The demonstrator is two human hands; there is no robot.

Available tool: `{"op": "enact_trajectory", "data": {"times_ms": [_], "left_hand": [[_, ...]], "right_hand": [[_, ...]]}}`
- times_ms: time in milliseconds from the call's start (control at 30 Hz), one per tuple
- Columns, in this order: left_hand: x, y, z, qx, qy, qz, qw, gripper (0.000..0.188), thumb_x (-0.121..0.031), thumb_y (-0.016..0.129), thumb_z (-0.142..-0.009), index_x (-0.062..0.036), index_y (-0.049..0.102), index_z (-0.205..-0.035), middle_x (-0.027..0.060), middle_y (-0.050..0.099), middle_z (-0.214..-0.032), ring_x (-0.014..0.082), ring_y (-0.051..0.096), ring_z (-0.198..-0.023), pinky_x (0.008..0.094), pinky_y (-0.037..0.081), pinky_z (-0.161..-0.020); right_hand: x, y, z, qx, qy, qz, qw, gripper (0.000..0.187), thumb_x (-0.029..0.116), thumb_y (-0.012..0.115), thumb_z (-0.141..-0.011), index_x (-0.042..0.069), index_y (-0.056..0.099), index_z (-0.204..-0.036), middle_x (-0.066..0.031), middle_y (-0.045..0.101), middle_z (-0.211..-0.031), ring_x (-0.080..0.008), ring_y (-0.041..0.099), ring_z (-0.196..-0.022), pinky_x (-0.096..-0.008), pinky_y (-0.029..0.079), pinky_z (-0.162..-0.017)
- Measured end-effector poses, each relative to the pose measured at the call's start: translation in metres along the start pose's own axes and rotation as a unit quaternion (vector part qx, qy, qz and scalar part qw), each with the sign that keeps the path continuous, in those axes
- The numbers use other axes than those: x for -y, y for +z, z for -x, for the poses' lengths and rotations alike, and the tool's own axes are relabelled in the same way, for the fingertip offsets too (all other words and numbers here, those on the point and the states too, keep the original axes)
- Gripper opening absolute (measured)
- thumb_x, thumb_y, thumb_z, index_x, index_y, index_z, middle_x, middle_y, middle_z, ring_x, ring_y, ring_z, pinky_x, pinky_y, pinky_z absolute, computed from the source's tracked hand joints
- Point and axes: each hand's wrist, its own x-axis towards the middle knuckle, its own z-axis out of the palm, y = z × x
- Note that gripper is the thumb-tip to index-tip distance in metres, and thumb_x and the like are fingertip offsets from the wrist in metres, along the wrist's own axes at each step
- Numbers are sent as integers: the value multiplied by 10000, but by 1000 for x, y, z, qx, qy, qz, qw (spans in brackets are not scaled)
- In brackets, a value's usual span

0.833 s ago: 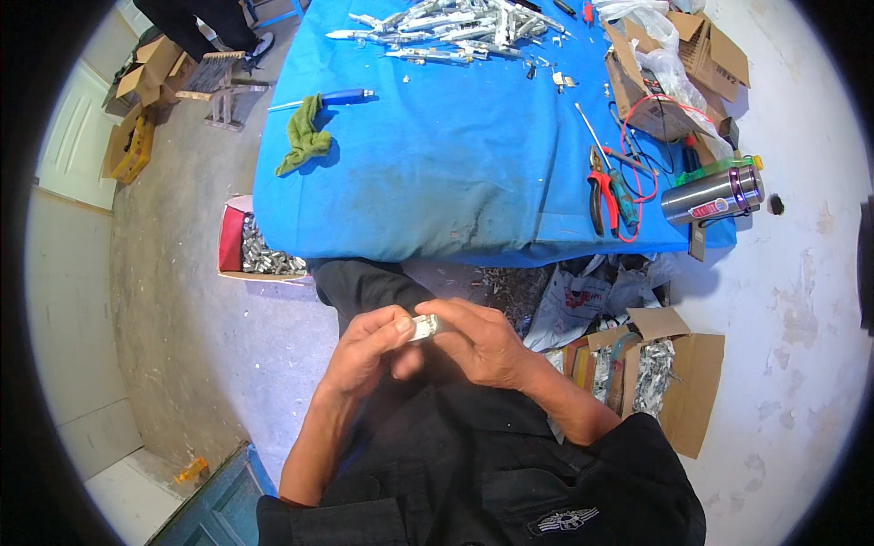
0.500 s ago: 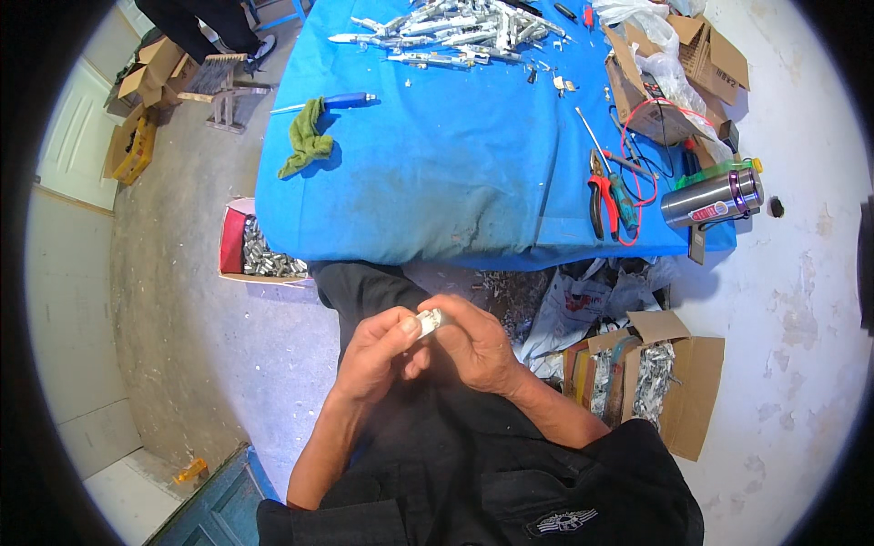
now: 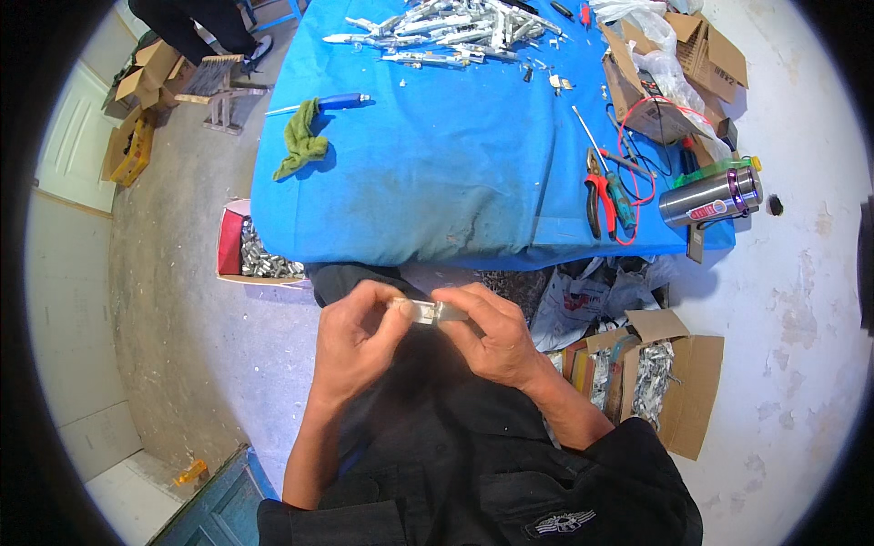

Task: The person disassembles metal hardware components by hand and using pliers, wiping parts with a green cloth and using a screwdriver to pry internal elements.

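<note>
Between my two hands, above my lap and just short of the table edge, is a small silver-and-white metal piece point(image 3: 424, 312), held level. My left hand point(image 3: 357, 337) pinches its left end between thumb and fingers. The right end is in the grip of my right hand point(image 3: 492, 335), where fingers cover part of it. What kind of part it is I cannot make out. A heap of similar long silver metal pieces point(image 3: 473, 27) lies at the far side of the blue-covered table point(image 3: 410, 146).
On the table's left are a blue-handled screwdriver point(image 3: 341, 101) and a green cloth point(image 3: 300, 141). To the right lie red-handled pliers point(image 3: 599, 202), a green-handled screwdriver point(image 3: 621, 202) and a steel flask point(image 3: 710, 198). Boxes of metal parts point(image 3: 264, 253) point(image 3: 651, 382) stand below. Another person's legs point(image 3: 196, 27) show far left.
The metal piece has turned from a slant to nearly level, and more of its length shows. My hands have drawn slightly apart, the left one moving left.
</note>
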Motion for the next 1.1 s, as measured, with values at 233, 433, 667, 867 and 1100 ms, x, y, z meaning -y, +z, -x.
{"op": "enact_trajectory", "data": {"times_ms": [233,433,667,867,1100], "left_hand": [[-4,14,7,-181,316,-263,894,317,-99,935,-803,-50,746,-1052,124,732,-1027,333,715,-939,436,580,-804],[4,27,8,-87,248,-160,951,217,-42,880,-857,-27,736,-1019,130,711,-930,316,714,-853,411,566,-730],[6,24,4,-57,235,-129,962,66,4,747,-971,21,683,-975,98,651,-872,195,629,-730,330,499,-652],[12,17,1,-92,205,-118,967,96,17,736,-955,-4,644,-965,147,681,-897,321,683,-776,406,542,-693],[10,24,6,-69,228,-117,964,153,-42,840,-915,-20,719,-1007,123,706,-926,258,694,-736,350,547,-644]], "right_hand": [[5,0,-2,-42,-11,52,998,433,1,822,-884,-4,701,-1300,-173,749,-1083,-347,748,-925,-412,594,-771],[3,7,0,-43,-31,72,996,466,-29,820,-848,-6,717,-1302,-168,757,-1099,-339,759,-950,-404,611,-804],[-1,10,-2,-54,-55,54,996,457,-75,800,-846,-12,727,-1293,-203,772,-1116,-328,776,-934,-376,625,-757],[-1,10,4,-72,0,28,997,453,-36,846,-868,5,745,-1308,-173,779,-1132,-235,768,-927,-319,611,-731],[1,13,2,-75,0,25,997,450,-36,821,-875,2,723,-1312,-185,762,-1148,-326,773,-960,-389,616,-809]]}}
